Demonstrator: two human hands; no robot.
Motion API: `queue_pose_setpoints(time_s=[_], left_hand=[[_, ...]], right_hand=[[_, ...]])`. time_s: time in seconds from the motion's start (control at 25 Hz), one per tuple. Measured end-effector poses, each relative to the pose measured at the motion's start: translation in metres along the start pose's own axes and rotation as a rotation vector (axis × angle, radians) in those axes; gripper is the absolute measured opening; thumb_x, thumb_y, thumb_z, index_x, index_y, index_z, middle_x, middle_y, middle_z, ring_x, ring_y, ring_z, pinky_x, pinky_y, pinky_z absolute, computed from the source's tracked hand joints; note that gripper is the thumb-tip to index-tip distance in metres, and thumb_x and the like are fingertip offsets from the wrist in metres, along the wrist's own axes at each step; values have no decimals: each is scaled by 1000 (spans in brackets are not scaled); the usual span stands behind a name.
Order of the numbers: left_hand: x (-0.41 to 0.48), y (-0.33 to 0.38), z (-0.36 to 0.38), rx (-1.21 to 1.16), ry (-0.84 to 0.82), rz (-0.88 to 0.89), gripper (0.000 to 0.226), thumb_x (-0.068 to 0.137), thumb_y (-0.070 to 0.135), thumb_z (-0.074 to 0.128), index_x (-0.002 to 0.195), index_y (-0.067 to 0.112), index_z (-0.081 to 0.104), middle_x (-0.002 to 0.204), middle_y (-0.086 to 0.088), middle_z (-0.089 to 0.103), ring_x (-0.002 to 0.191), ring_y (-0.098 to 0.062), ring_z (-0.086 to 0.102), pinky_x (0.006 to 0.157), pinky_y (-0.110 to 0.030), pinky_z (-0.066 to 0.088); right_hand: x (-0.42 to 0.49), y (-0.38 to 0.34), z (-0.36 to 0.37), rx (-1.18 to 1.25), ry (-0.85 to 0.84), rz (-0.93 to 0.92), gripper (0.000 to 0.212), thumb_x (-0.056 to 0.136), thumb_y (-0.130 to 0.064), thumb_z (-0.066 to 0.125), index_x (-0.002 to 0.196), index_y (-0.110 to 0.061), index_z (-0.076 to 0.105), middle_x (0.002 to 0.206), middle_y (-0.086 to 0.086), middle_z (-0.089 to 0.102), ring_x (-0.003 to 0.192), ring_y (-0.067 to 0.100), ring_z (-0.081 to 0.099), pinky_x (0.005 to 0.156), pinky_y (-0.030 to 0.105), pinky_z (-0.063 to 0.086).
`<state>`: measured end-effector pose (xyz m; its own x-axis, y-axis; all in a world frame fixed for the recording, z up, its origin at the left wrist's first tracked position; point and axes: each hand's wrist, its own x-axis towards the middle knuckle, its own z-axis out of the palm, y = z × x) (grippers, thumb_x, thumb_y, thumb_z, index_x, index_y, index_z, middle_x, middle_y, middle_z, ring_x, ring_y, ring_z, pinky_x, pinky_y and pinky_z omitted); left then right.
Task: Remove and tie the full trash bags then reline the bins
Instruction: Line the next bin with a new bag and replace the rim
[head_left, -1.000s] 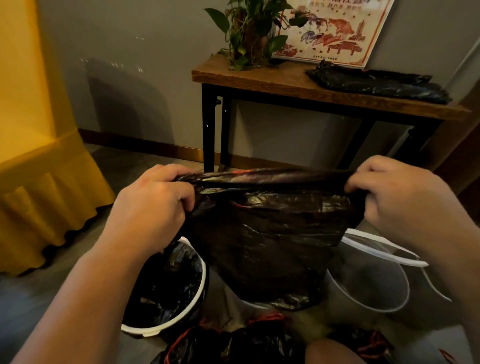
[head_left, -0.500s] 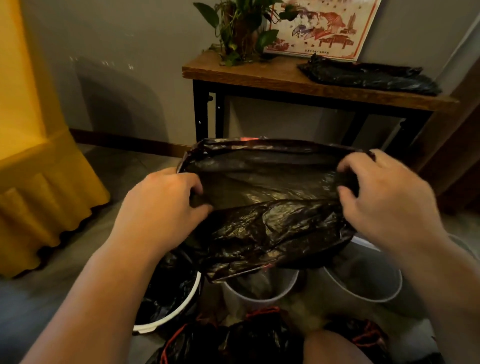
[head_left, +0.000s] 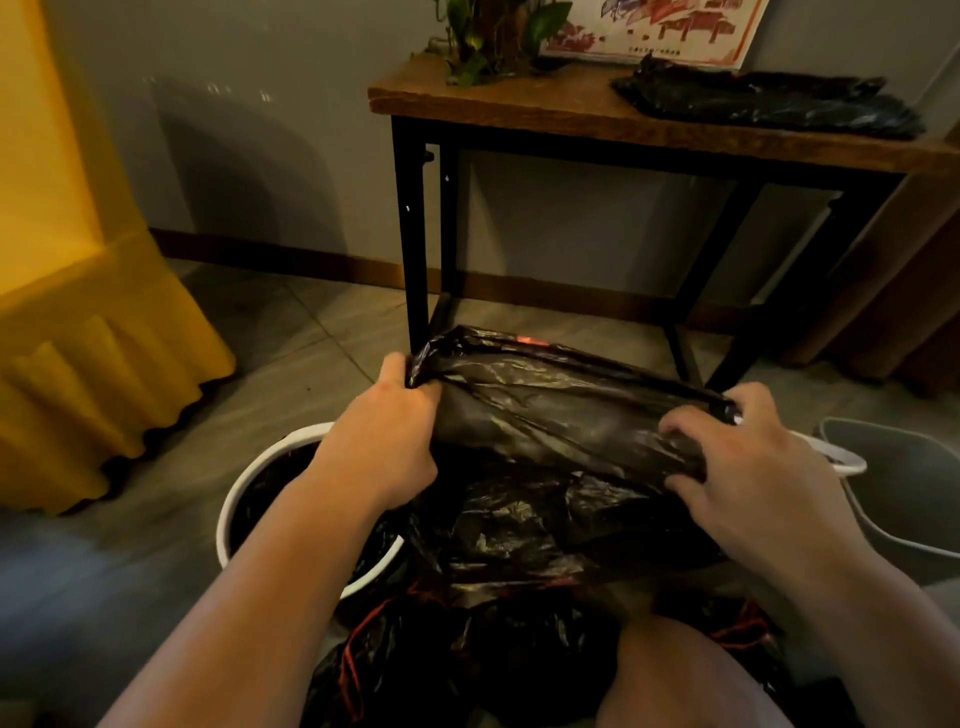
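Over the bins, bag (head_left: 561, 415) now lower.

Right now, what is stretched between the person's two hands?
A black trash bag, its mouth gripped by the left hand and right hand, seen in the head view.

We see a grey tiled floor (head_left: 332, 338) bearing white round bins (head_left: 234, 499), and a black-legged wooden table (head_left: 545, 111) holding folded black bags (head_left: 769, 101).

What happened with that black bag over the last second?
Both hands, left and right, kept gripping the black bag, spread its mouth open and lowered it toward the bins. The lined white bin and the table stayed put.
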<state>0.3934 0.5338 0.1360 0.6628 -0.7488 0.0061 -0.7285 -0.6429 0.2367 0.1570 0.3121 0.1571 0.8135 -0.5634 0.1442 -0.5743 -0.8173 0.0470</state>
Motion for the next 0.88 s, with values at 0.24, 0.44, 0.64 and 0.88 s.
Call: queue_pose_setpoints(time_s=[0.24, 0.44, 0.64, 0.88], left_hand=[[0, 4, 14, 127, 248, 64, 19, 87, 24, 66, 104, 26, 72, 94, 4, 56, 94, -26, 63, 63, -32, 45], [0, 0, 20, 133, 193, 79, 15, 88, 24, 67, 97, 33, 76, 97, 6, 44, 102, -22, 51, 69, -35, 48], [-1, 1, 29, 162, 94, 77, 36, 85, 20, 69, 120, 24, 70, 102, 4, 35, 103, -25, 55, 82, -39, 51], [-1, 10, 37, 15, 119, 52, 15, 85, 19, 72, 99, 24, 72, 98, 3, 39, 88, -27, 61, 69, -32, 44]], right_hand=[[-20, -2, 22, 130, -126, -17, 23, 73, -20, 59, 68, -35, 42, 81, -13, 45, 63, 10, 48, 52, 34, 44], [-26, -1, 32, 99, -176, 34, 26, 85, -30, 58, 100, -46, 72, 121, -14, 56, 85, 19, 62, 66, 36, 50], [-24, -7, 41, 32, -86, 135, 32, 102, -47, 42, 131, -35, 49, 92, -7, 58, 70, 17, 61, 56, 34, 51], [-24, -4, 43, 6, 75, 116, 14, 89, -23, 66, 102, -24, 73, 74, -4, 52, 68, 17, 49, 52, 27, 35]])
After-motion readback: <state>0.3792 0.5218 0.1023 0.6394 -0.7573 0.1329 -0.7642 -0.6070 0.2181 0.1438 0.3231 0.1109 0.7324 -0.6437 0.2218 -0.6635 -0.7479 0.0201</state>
